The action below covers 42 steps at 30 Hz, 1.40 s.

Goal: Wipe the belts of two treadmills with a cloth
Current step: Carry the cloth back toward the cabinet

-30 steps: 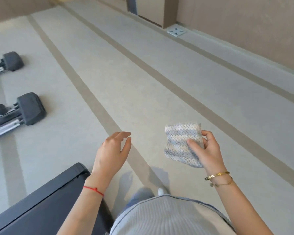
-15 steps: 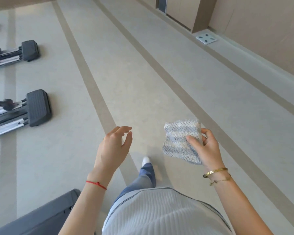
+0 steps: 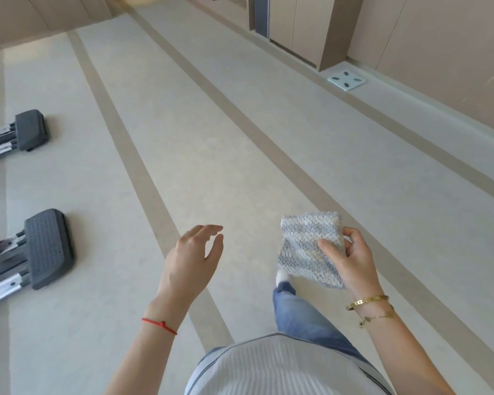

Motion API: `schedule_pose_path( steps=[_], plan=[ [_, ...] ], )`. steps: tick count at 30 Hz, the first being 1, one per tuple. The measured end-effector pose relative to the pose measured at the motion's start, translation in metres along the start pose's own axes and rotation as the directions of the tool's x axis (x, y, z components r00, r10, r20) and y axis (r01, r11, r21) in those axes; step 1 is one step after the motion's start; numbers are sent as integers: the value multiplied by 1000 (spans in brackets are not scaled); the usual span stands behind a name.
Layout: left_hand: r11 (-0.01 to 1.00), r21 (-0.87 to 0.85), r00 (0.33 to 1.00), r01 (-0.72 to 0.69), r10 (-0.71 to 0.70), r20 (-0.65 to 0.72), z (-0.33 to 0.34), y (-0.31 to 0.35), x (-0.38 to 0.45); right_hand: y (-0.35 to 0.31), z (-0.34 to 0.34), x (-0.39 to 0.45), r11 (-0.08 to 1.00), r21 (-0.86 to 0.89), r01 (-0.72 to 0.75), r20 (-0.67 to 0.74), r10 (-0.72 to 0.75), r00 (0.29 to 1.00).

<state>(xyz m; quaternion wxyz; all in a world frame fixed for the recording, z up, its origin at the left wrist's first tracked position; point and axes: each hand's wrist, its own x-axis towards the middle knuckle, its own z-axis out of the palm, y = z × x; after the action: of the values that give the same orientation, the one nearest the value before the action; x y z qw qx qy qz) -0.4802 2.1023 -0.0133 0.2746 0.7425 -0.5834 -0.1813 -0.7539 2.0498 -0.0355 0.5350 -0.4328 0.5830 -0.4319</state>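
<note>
My right hand (image 3: 351, 263) is up in front of me, bent at the wrist. It holds the cloth (image 3: 308, 246), with my thumb pressed on the front and my fingers (image 3: 354, 238) curled behind it. The cloth is folded, gray and white, and bumpy. It hangs in the air above the floor (image 3: 240, 155) and touches nothing but my hand. Two gold bracelets (image 3: 368, 305) sit on that wrist.

My left hand (image 3: 191, 260) reaches forward with the palm turned to the side. Its fingers are loose and a bit spread, and it holds nothing. A red string (image 3: 160, 325) is tied around that wrist.

One leg in blue jeans (image 3: 297, 312) steps out below the cloth, with a white shoe (image 3: 281, 276) at the end.

At the far left I see the dark ends of two exercise machines (image 3: 47, 248) resting on the floor, well apart from both hands. A small pale scale (image 3: 345, 79) lies by the wall on the right. I see no boxes or bins.
</note>
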Motion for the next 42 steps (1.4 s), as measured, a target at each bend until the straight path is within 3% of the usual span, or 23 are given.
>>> schedule_pose_path(
  steps=[7,18,26,42],
  plan=[
    [1000,2,1000,20,-20,-16,17,-12,160,-31,46,158,1000,8,-4,11,4,1000],
    [997,28,991,72,-68,-111,0,-10,452,-151,145,447,997,-29,65,107,-62,992],
    [988,78,981,133,-120,-152,-3,-52,620,-173,241,604,999,-34,34,173,-28,985],
    [995,97,999,-33,35,-13,-42,-104,1051,-275,414,939,997,76,25,20,-27,999]
  ],
)
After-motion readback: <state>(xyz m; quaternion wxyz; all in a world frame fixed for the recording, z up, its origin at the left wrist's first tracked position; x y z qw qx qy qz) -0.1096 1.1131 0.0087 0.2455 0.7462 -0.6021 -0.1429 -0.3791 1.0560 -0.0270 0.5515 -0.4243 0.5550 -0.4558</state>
